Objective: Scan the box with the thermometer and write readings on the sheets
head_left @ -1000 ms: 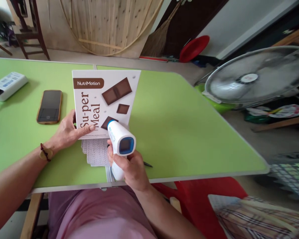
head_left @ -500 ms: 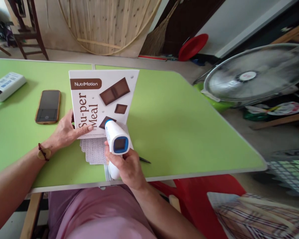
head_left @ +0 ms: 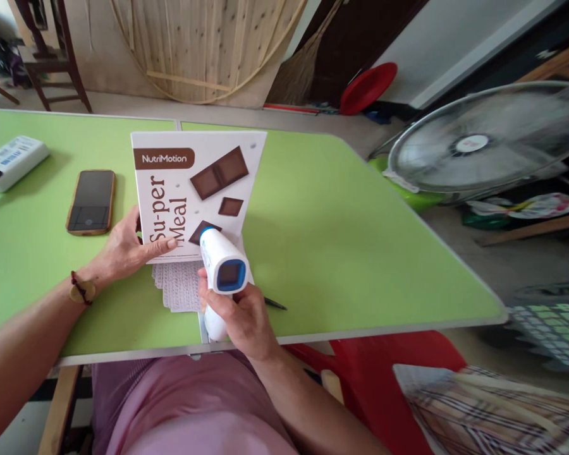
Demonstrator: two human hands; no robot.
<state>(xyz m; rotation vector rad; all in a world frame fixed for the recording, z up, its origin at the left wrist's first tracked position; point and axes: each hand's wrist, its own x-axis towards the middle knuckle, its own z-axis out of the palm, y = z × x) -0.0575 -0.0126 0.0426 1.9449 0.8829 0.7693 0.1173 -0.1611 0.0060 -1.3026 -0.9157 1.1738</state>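
My left hand [head_left: 130, 243] grips a white box [head_left: 171, 196] by its lower left side, thumb across the front and the other fingers hidden behind. Brown chocolate pieces and the words "NutriMotion" and "Su-per Meal" are printed on the box. Wrapped round the handle of a white and blue infrared thermometer [head_left: 220, 256], my right hand [head_left: 246, 316] holds it in front of the box's lower right part. The thermometer's dark screen faces me. Below the box lie several sheets of handwritten paper [head_left: 183, 287], partly covered. A dark pen [head_left: 275, 304] sticks out beside my right hand.
On the green table [head_left: 360, 240], a phone [head_left: 91, 202] lies left of the box, and a white power bank [head_left: 14, 163] with a cable is farther left. A standing fan [head_left: 471, 144] is beyond the right edge. A red chair [head_left: 389, 373] stands at the near right.
Almost nothing differs. Both hands keep their grip on the box and the thermometer, and the whole view has shifted only very slightly.
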